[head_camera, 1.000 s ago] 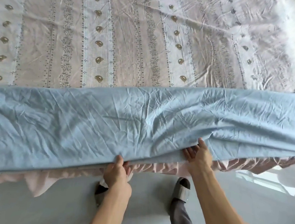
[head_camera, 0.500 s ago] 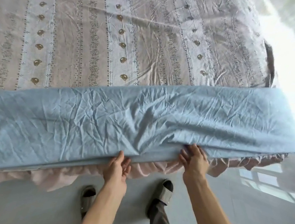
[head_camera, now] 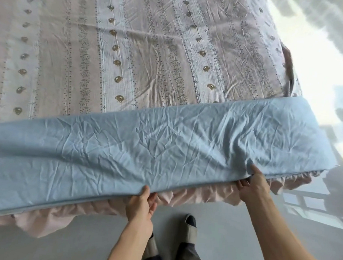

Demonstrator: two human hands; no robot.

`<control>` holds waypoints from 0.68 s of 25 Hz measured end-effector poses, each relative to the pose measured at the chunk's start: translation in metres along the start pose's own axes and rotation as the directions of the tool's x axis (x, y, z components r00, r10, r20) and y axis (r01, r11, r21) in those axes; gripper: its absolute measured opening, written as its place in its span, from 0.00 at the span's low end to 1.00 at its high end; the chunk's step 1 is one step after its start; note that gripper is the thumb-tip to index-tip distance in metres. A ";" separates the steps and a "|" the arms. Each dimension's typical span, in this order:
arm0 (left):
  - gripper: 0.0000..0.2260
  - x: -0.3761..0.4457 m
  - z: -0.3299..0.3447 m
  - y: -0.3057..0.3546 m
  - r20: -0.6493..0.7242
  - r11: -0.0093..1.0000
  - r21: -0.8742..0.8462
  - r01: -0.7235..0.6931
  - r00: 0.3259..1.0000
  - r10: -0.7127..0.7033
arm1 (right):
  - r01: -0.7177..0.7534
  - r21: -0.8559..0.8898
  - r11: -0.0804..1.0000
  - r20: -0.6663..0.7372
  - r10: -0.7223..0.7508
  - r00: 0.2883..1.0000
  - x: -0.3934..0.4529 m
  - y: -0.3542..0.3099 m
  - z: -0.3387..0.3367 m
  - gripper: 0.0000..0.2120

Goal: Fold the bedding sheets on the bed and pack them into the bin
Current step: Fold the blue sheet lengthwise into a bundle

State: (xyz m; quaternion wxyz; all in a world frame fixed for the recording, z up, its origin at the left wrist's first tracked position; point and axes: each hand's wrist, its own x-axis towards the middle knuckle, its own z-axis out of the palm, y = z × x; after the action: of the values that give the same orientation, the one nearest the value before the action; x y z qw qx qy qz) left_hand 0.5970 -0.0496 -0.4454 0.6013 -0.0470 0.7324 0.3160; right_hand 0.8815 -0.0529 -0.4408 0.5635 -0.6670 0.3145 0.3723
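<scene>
The blue sheet (head_camera: 154, 149) lies along the near edge of the bed (head_camera: 132, 43), already folded into a long narrow band, its right end close to the bed's right corner. Both hands grip its near hem: the left hand (head_camera: 142, 206) pinches it near the middle, the right hand (head_camera: 254, 184) holds it toward the right end. By the look of it, the shorter folds remain, then packing. No bin is in sight.

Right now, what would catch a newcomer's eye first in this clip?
A long, wrinkled blue sheet folded into a band along the bed's near edge. Both hands grip that edge: the left hand near the middle, the right hand toward the right end. Behind lies a pink patterned bedspread.
</scene>
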 end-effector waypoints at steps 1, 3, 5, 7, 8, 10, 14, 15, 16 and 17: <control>0.02 -0.004 0.008 -0.006 0.018 1.000 0.022 0.004 1.000 -0.004 | -0.004 0.011 1.000 -0.018 0.004 1.000 0.007 -0.015 -0.004 0.25; 0.04 -0.015 0.027 -0.025 0.072 0.999 0.035 0.016 0.997 -0.019 | -0.013 0.054 0.998 -0.023 0.014 1.000 0.022 -0.044 -0.010 0.23; 0.08 -0.029 0.055 -0.050 0.120 0.998 0.039 0.048 0.991 -0.052 | 0.004 0.076 0.997 -0.048 0.000 0.999 0.038 -0.076 -0.019 0.21; 0.08 -0.043 0.083 -0.069 0.209 0.995 0.025 0.096 0.973 -0.099 | 0.059 0.034 0.998 -0.084 -0.056 0.995 0.043 -0.108 -0.028 0.14; 0.08 -0.051 0.099 -0.079 0.223 0.994 0.012 0.111 0.969 -0.111 | 0.087 0.024 0.996 -0.086 -0.085 0.993 0.051 -0.122 -0.035 0.09; 0.06 -0.058 0.135 -0.105 0.117 0.994 0.022 0.107 0.987 -0.109 | 0.030 0.015 0.999 -0.086 -0.028 0.996 0.073 -0.143 -0.057 0.13; 0.06 -0.071 0.200 -0.137 0.002 0.991 -0.115 0.061 0.998 -0.061 | 0.146 -0.407 0.902 -0.253 -0.265 0.930 0.121 -0.173 -0.108 0.18; 0.06 -0.075 0.211 -0.149 -0.026 0.994 -0.105 0.044 0.999 -0.047 | 0.186 -0.591 0.785 -0.194 -0.362 0.912 0.129 -0.184 -0.121 0.15; 0.06 -0.083 0.223 -0.163 -0.047 0.992 -0.117 0.036 0.998 -0.041 | 0.293 -0.739 0.607 -0.029 -0.464 0.885 0.132 -0.201 -0.130 0.13; 0.05 -0.090 0.238 -0.177 -0.047 0.990 -0.138 0.035 0.998 -0.042 | 0.453 -0.794 0.404 0.208 -0.521 0.828 0.133 -0.218 -0.131 0.13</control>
State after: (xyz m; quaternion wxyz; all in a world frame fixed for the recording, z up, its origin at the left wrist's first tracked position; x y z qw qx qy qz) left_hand 0.9030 -0.0946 -0.4538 0.5842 -0.1103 0.7225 0.3528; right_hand 1.1527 -0.1455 -0.4300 0.2606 -0.9237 -0.0822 0.2686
